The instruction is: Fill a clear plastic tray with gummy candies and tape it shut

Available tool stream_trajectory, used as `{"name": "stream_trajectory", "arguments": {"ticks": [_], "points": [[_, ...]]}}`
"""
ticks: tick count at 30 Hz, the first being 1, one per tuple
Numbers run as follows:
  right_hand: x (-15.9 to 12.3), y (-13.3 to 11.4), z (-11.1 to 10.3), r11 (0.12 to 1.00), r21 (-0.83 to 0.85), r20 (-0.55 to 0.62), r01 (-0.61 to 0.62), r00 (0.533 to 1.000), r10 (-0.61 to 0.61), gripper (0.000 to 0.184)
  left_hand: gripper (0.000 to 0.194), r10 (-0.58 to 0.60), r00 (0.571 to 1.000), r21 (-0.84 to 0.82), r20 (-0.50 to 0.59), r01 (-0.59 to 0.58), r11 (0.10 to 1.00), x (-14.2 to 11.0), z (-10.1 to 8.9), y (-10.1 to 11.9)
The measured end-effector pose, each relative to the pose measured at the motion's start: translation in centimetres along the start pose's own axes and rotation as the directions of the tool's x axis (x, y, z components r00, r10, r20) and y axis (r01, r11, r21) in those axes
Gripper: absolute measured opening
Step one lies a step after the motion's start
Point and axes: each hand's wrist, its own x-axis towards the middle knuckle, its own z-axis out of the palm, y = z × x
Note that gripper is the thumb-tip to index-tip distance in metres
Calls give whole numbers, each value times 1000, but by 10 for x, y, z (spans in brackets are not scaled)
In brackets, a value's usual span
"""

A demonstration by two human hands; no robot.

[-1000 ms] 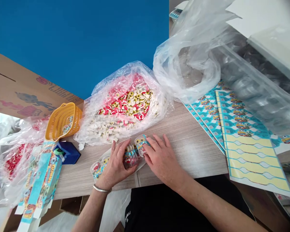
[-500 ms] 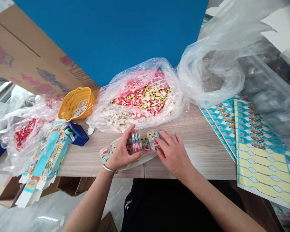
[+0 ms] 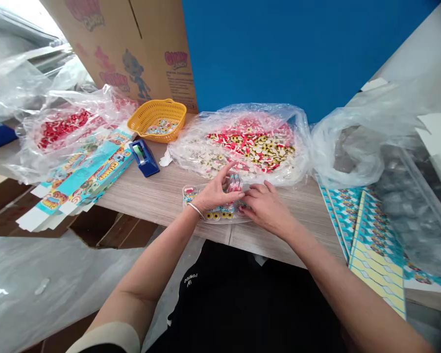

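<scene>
In the head view, the left hand [image 3: 216, 193] is curved around a small upright stack of clear candy tubs [image 3: 234, 183], though whether the stack is actually grasped cannot be told. A silver bangle [image 3: 195, 211] is worn on that wrist. The right hand [image 3: 266, 208] is held with its fingers bent, their tips placed at the near side of the tubs, and no firm grip can be made out. The stack is positioned on a clear plastic tray [image 3: 215, 218], which is laid on a wood-grain table [image 3: 176, 206], with further labelled tubs seen along it. Just beyond is spread a large clear bag of red, white and yellow gummy candy [image 3: 253, 142]. To the left, a yellow plastic basket [image 3: 156, 120], a blue tape dispenser [image 3: 144, 158] and flat printed cartons [image 3: 84, 176] are placed. To the right, sheets of turquoise and yellow labels [image 3: 375, 245] are laid beside a crumpled clear plastic bag [image 3: 345, 147].
</scene>
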Motion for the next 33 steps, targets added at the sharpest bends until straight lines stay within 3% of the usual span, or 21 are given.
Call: {"name": "stream_trajectory", "arguments": {"ticks": [4,7,12,18,24,33], "points": [[21,-3,0,991,-127,157,37,987,-17,28,94,30,999,9,-41,-30,1000,-2,1,0],[27,-3,2,982,-187,204,32,979,7,26,95,28,999,32,-47,-26,999,-2,1,1],[26,1,3,983,-183,210,13,977,26,23,94,14,999,40,-38,-12,999,-2,2,3],[26,-2,8,981,-196,160,14,987,18,37,94,26,999,26,-36,-25,999,-1,1,1],[32,-8,14,979,-205,146,6,989,24,29,93,34,999,8,-38,-34,999,1,1,-4],[19,10,13,999,-36,190,-20,981,27,38,92,18,999,0,-33,-18,1000,1,2,-5]]}}
